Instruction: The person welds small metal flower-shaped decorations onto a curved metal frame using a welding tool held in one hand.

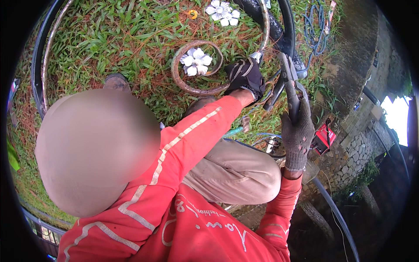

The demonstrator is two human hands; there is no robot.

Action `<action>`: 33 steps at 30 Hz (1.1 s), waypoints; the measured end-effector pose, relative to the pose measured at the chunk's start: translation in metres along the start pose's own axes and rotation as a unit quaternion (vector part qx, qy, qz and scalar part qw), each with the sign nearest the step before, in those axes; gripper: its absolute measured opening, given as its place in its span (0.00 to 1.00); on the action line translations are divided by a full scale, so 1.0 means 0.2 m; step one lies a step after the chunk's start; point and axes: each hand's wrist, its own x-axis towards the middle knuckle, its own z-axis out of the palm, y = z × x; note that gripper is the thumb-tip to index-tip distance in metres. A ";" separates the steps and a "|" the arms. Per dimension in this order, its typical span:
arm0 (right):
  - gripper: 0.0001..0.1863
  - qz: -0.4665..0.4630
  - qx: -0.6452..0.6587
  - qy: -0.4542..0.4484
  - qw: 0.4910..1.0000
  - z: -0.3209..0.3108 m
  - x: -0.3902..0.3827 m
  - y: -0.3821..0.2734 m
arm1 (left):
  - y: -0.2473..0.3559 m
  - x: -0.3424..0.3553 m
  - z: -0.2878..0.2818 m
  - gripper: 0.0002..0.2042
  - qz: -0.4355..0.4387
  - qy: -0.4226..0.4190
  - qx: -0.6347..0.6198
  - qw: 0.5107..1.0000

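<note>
My left hand [245, 77], in a dark glove with grey lines, is closed around a rusty curved metal bar. One end of that bar curls into a scroll [176, 77] on the grass. A silver metal flower [195, 61] lies inside the curl. My right hand [298, 131], in a worn grey glove, grips metal pliers [290, 81]. Their jaws point up beside a black curved tube [288, 30]; whether they touch it I cannot tell. A small silver piece [256, 56] shows just above my left fingers.
Other silver flowers [222, 12] and a yellow ring [192, 14] lie on the grass. Blue cord [315, 30] is heaped at the upper right. A red-and-black box [323, 137] stands right of my right hand. My bent right knee [244, 174] is between my arms.
</note>
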 end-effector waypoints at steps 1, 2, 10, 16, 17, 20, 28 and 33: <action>0.44 0.000 0.000 -0.001 1.000 0.00 0.00 -0.01 | 0.01 0.00 0.01 0.19 -0.001 0.011 0.006 1.000; 0.44 0.009 0.017 -0.008 1.000 0.00 0.01 -0.02 | 0.02 -0.01 0.00 0.18 0.000 0.021 0.011 1.000; 0.42 0.034 0.061 -0.037 0.997 -0.01 0.02 -0.05 | 0.04 -0.01 -0.04 0.12 0.003 -0.028 0.031 0.999; 0.43 0.004 0.036 -0.023 0.999 0.02 0.03 0.00 | 0.04 0.01 -0.05 0.12 -0.003 -0.063 0.016 0.998; 0.43 0.002 0.020 -0.020 1.000 0.03 0.02 0.02 | 0.04 0.01 -0.05 0.11 -0.004 -0.055 0.016 0.998; 0.43 -0.003 0.003 -0.018 1.000 0.03 0.02 0.03 | 0.04 0.02 -0.04 0.11 -0.008 -0.049 0.019 0.999; 0.43 0.010 -0.017 -0.027 0.999 0.05 0.01 0.06 | 0.04 0.01 -0.04 0.10 -0.004 -0.057 0.015 0.998; 0.42 0.017 0.022 -0.030 0.999 0.04 0.02 0.02 | -0.08 0.01 0.20 0.11 0.022 0.014 -0.005 1.000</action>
